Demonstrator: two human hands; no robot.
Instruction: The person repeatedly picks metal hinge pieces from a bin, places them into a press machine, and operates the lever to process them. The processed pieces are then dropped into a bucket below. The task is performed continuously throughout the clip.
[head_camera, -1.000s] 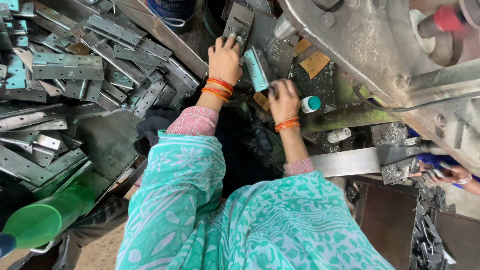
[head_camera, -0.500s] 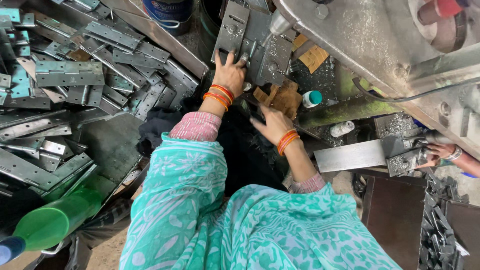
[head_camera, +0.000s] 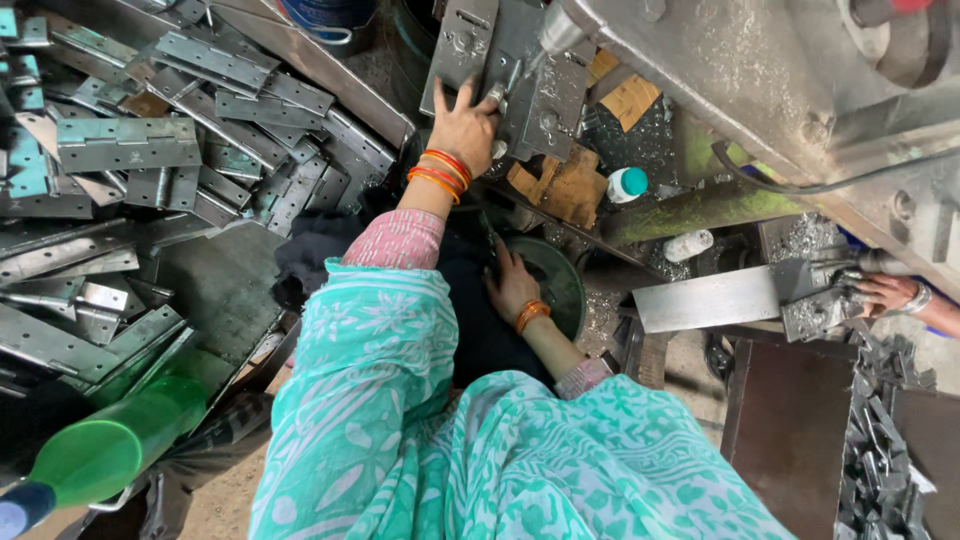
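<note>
Head view is showing the right hand (head_camera: 512, 285) dropping away from the machine: a second ago it was raised beside the left hand (head_camera: 463, 125) up at the grey steel plates, half a second ago it was travelling downward, and now it is lying low against the near rim of a dark green basin (head_camera: 565, 300), well apart from the plates. Its fingers are pointing down into the shadow at the basin's edge, so I cannot tell whether that grip is clenched on anything or lying slack. The left hand is staying where it was, and it alone is now steadying the work; its grip is released, with the fingers spread flat and pressing on the lower end of the long hinge plate (head_camera: 460, 45) rather than curling round it. That plate is leaning upright against the machine, running up and away from the fingertips, and a second, squarer plate (head_camera: 548, 110) is sitting just beside it to the right, touching the thumb side of the hand. A heap of loose hinges (head_camera: 130, 145) is lying to the left, and a small white bottle with a teal cap (head_camera: 628, 183) is resting near brown cardboard scraps (head_camera: 560, 185). At the far right another person's hand (head_camera: 885, 292) is working separately.
</note>
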